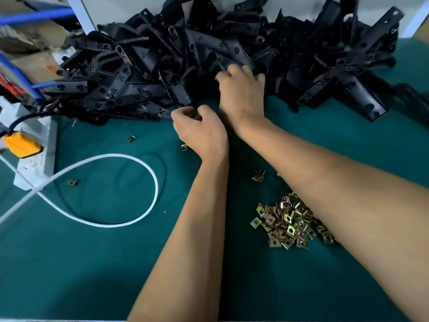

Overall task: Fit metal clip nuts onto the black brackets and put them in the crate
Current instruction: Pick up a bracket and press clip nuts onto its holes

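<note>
Loose clip nuts [289, 223] lay behind both wrists. Left hand [199, 131] pinched a bracket [180, 95] tip ahead-left; right hand [242, 89] gripped into the pile, bracket's length running away from me.

green-topped table [92, 263] against a white wall [144, 3], cardboard [30, 36] at left

— What's showing black?
— The brackets [232, 49], lying on a teal-green table [92, 263].
— And the clip nuts [290, 224]?
— Gleaming brassy yellow. A white cable [130, 223] is looping beside an orange plug [22, 145].
</note>
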Demonstrator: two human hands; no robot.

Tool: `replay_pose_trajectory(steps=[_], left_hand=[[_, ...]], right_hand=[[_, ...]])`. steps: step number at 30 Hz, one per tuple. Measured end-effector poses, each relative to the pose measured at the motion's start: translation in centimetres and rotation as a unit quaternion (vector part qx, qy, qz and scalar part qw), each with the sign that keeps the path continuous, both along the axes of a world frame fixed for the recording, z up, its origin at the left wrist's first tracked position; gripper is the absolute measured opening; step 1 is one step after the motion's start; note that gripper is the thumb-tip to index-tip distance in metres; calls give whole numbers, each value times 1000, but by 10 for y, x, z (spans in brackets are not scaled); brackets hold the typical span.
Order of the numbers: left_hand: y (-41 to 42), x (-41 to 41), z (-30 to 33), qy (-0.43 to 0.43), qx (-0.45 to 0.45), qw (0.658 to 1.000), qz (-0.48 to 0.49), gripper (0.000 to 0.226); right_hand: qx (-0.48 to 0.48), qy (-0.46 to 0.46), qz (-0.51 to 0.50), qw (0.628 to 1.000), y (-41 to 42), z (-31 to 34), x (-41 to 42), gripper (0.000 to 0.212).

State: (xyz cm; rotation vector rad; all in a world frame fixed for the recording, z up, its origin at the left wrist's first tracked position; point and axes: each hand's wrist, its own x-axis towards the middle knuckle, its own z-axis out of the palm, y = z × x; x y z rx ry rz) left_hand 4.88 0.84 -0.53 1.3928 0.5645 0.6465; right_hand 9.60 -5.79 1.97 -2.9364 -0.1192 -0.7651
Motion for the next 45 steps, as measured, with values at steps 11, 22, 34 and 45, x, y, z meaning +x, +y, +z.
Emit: replay_pose_trajectory(steps=[11,22,34,45], left_hand=[[-17,-2,-11,-133,241,941,-198,49],[-11,6,-9,-105,-159,947,-257,17],[-25,-20,-7,-67,-234,862,-445,35],[-24,-26,-4,-11,-280,840,-464,12]], right_hand=[[403,-21,121,907,-28,30,-37,34],[101,301,213,924,-93,6,-107,11],[479,146,185,846,-117,-26,-120,9],[662,70,189,722,-110,-25,-120,13]])
